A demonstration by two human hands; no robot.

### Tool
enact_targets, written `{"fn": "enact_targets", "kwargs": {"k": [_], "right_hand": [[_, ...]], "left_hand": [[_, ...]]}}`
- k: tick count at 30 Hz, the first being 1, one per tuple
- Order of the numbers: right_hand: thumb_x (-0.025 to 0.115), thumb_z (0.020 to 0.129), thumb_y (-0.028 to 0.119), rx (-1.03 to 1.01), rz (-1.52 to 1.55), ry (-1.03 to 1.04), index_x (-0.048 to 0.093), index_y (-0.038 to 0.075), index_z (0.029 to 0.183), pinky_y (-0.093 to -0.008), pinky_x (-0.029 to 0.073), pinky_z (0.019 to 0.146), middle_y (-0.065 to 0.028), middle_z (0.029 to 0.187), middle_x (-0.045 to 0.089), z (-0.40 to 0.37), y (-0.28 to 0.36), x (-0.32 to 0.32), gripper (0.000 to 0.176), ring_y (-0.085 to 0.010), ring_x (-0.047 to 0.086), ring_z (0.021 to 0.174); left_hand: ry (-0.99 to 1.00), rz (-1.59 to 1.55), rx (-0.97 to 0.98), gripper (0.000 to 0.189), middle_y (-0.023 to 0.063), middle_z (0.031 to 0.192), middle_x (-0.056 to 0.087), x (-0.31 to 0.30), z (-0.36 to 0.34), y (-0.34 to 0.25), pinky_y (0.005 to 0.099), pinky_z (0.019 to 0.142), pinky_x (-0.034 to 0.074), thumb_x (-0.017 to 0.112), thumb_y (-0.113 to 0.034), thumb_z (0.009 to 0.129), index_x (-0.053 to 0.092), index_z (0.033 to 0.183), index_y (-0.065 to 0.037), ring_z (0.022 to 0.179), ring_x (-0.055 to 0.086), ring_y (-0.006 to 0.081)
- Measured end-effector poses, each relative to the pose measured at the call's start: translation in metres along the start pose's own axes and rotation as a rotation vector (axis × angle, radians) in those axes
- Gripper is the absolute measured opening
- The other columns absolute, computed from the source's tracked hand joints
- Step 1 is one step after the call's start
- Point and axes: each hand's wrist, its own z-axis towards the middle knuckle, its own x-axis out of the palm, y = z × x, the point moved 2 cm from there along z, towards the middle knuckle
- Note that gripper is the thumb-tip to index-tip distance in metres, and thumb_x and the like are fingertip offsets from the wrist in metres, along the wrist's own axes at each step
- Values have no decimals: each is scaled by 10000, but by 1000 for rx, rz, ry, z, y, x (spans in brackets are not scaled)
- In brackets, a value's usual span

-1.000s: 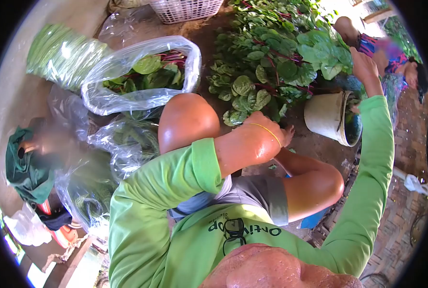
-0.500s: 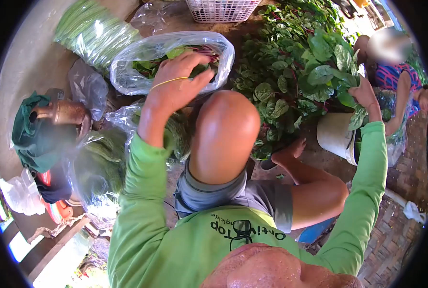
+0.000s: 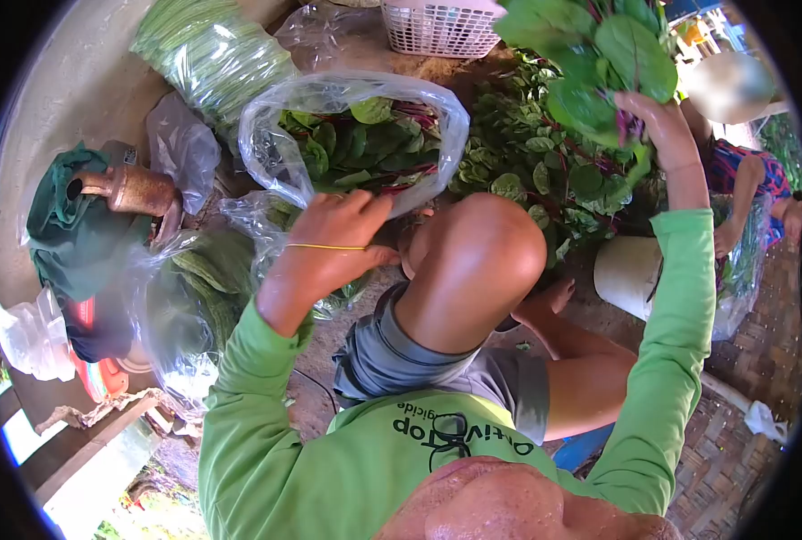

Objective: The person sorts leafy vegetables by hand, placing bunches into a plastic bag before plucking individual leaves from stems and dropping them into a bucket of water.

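Observation:
At the near rim of a clear plastic bag point(image 3: 455, 135), my left hand point(image 3: 333, 238) is closed, its fingertips over the rolled edge and a yellow band around the wrist. Inside the bag lie green leaves with purple stems point(image 3: 356, 148). Raised at the upper right, my right hand point(image 3: 657, 130) grips a bunch of leafy greens point(image 3: 599, 63) by its purple stems. Below that bunch, a large heap of the same greens point(image 3: 554, 171) spreads over the floor beyond my bent knee.
A perforated basket point(image 3: 441, 31) stands at the back. Wrapped long green vegetables point(image 3: 212, 54) and bags of green produce point(image 3: 194, 297) lie leftward, near a rusty metal pipe part point(image 3: 135, 191). A pale bucket point(image 3: 626, 274) is at right, beside another person point(image 3: 743, 175).
My left hand has drawn back from over the bag's opening to its near rim. My right hand has lifted the bunch up and away from the heap.

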Motion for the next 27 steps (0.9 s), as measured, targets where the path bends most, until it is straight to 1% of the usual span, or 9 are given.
{"fn": "enact_targets", "kwargs": {"k": [5,9,13,16,18,20,22,25,27], "right_hand": [[695,865,248,-264,51,66,716,54,875,-249,432,533,-21,708,663,21,89,86,196,-115,631,601],[552,942,148,-332,168,246,705,76,971,-400,545,632,-120,780,690,24,143,156,172,-239,697,724],[694,867,242,-451,314,386,722,49,875,-252,432,482,-29,710,676,38,148,242,195,-121,620,540],[686,823,92,-404,508,530,660,9,808,-269,490,510,-57,663,655,35,139,288,88,-144,627,551],[705,801,86,-350,586,505,663,2,848,-264,490,512,-71,687,665,38,111,321,105,-141,628,563],[720,776,75,-235,544,600,660,-22,952,-293,514,580,-93,779,688,40,95,333,210,-161,644,654],[716,786,84,-239,375,410,638,-22,1018,-317,523,654,-87,858,691,53,54,341,267,-172,649,741],[744,757,108,-521,130,157,534,21,1239,-363,535,807,-116,1024,680,73,23,327,532,-250,663,928],[745,736,78,-767,-466,-158,479,38,1326,-355,553,786,-144,1088,664,82,20,309,649,-297,664,948]], "left_hand": [[-585,44,-339,590,204,1307,566,-55,0,81,463,953,480,744,-397,823,584,1237,-8,1174,567,391],[-508,53,-505,696,212,1391,510,-25,25,169,470,997,447,747,-461,805,543,1319,-39,1236,525,403],[-185,-187,-579,686,210,1350,549,6,48,205,448,985,455,724,-423,824,509,1355,-46,1182,565,401],[111,-450,-786,552,149,1232,641,11,61,218,381,848,532,659,-342,894,521,1321,-21,1078,642,301],[-291,-919,-624,426,119,1137,674,34,52,240,369,749,544,615,-288,930,565,1280,-51,983,671,263],[-664,-1692,-911,213,53,832,669,22,61,231,321,507,489,558,-211,972,618,1149,-109,653,644,177],[-326,-1732,-934,147,26,720,589,30,59,284,275,425,410,535,-199,982,593,1082,-107,518,525,130],[-212,-1905,-762,140,-11,611,447,25,63,282,226,354,319,475,-203,1008,554,936,-113,433,374,63],[-150,-2189,-563,176,-10,621,464,32,65,288,225,353,333,443,-201,1017,568,930,-113,425,382,71]]}}
